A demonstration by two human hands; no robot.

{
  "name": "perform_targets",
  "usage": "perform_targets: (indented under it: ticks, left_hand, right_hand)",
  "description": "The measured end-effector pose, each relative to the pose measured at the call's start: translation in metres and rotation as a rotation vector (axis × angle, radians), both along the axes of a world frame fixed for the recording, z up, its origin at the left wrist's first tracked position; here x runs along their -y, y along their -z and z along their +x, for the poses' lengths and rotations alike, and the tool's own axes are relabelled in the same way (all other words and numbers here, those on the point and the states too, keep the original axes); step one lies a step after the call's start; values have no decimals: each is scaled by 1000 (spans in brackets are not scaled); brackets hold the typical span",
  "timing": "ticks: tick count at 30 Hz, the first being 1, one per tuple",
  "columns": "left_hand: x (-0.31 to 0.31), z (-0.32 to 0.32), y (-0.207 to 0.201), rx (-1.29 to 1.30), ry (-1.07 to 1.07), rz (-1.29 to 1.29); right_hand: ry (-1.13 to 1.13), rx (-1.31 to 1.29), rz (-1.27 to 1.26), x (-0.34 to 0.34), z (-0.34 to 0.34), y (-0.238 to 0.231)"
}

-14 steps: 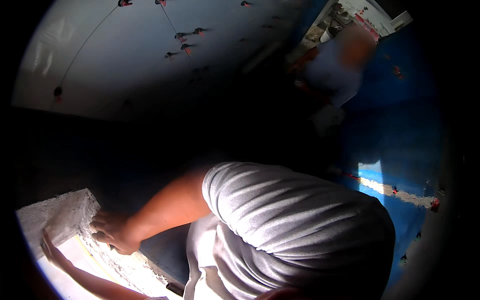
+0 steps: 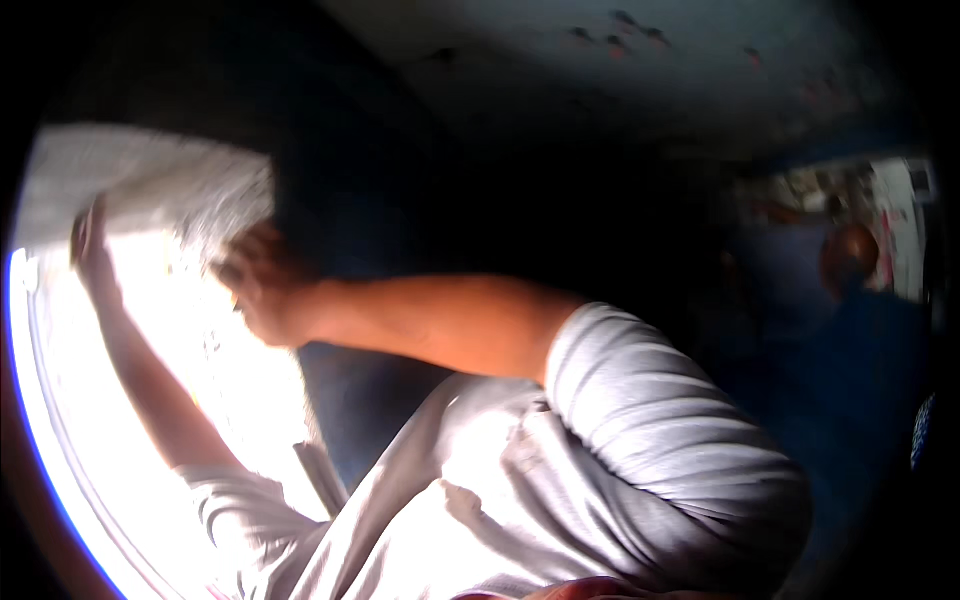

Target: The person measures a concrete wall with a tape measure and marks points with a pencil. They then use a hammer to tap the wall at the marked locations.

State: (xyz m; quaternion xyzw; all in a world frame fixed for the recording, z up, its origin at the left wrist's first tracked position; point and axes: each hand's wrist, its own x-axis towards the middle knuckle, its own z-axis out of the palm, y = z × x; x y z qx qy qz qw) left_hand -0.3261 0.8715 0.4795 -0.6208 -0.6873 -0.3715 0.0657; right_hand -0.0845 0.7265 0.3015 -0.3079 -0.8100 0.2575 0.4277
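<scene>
My left hand point(image 2: 88, 235) reaches up at the far left, fingers stretched out and pointing upward. It lies against or just beside the rough grey plaster point(image 2: 140, 180) at the head of a bright opening. My right hand point(image 2: 265, 285), smeared by motion, is at the opening's side edge, next to the rough, pale reveal point(image 2: 215, 240). Its fingers are curled, and a small dark thing seems to be in them, too blurred to name. My right forearm point(image 2: 410, 315) crosses the middle of the view from a grey sleeve point(image 2: 650, 400).
A strip-like bar point(image 2: 318, 478) stands at the lower edge of the opening. A white frame point(image 2: 60, 510) curves along the far left. Another person point(image 2: 800, 270) is in the dim room at the right. Small dark and red clips point(image 2: 615, 42) dot the pale surface above.
The view has swung and tilted toward the bright opening, so the other person appears farther right. My hands and the opening show higher up, and more of my left arm shows.
</scene>
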Motion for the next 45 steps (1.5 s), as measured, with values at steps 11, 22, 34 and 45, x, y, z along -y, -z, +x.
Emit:
perform_targets:
  ticks: [11,22,34,45]
  left_hand:
    - [-2,46,0,149,-13,172]
    - [57,59,-34,52,-114,-86]
    - [35,54,-41,-93,-116,-102]
    - [38,46,-33,-138,-177,-10]
  right_hand:
    - [39,-28,276,-1,35,6]
    - [7,323,266,-24,24,-31]
    - [-439,163,474,35,3,-100]
    - [-1089,524,565,181,-58,-55]
